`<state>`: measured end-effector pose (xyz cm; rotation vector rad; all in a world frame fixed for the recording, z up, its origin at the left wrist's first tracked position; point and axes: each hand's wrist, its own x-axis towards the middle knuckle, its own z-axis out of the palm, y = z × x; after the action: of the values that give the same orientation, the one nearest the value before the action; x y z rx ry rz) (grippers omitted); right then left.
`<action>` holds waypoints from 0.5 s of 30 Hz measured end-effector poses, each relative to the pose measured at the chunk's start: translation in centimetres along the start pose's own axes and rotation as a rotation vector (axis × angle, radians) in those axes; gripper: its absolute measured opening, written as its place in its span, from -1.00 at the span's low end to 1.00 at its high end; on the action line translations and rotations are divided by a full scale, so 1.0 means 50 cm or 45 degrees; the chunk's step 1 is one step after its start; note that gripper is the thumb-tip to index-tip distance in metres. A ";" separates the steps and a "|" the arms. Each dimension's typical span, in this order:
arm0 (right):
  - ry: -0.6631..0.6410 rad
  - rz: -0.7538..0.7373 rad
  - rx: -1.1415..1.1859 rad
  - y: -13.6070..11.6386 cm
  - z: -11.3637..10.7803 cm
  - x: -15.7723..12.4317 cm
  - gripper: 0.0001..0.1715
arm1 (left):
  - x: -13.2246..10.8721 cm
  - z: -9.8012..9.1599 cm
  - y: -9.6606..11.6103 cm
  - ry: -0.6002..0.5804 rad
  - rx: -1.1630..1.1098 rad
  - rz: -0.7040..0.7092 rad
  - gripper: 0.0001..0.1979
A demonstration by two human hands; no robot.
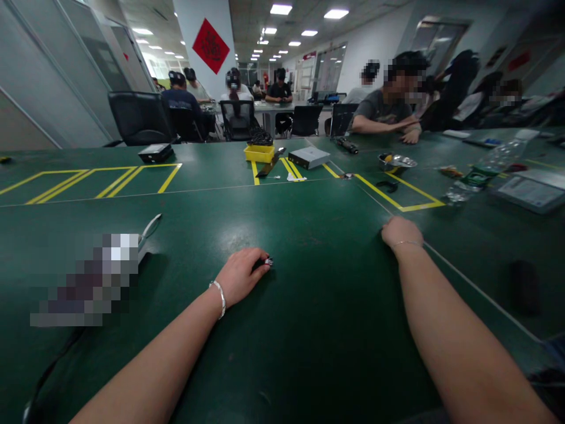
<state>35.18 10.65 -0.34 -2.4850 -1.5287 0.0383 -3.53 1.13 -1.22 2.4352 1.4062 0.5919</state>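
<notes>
My left hand point(242, 272), with a silver bracelet at the wrist, rests low over the green tabletop point(318, 312). Its thumb and fingertips pinch a small shiny metallic piece point(269, 261), too small to name. Farther right, my right hand point(401, 231) lies on the table by a thin pale seam line, with a fine bracelet on its wrist. Its fingers are curled in and mostly hidden from me, so whatever they hold, if anything, does not show. The two hands are well apart.
At left stands a blurred-out device point(95, 277) with a cable. Toward the back lie a yellow tray point(259, 154), a grey box point(309, 156), a black box point(156, 153) and a metal bowl point(397, 162). A plastic bottle point(489, 165) lies right; a person point(384, 109) sits across.
</notes>
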 end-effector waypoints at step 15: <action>-1.018 -0.646 1.287 -0.297 -0.001 -0.285 -0.79 | -0.001 0.003 -0.003 0.055 -0.050 -0.064 -0.86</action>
<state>15.61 4.46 1.36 -1.2605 -1.6894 1.4357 -3.62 1.18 -1.41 2.3629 1.4538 0.6581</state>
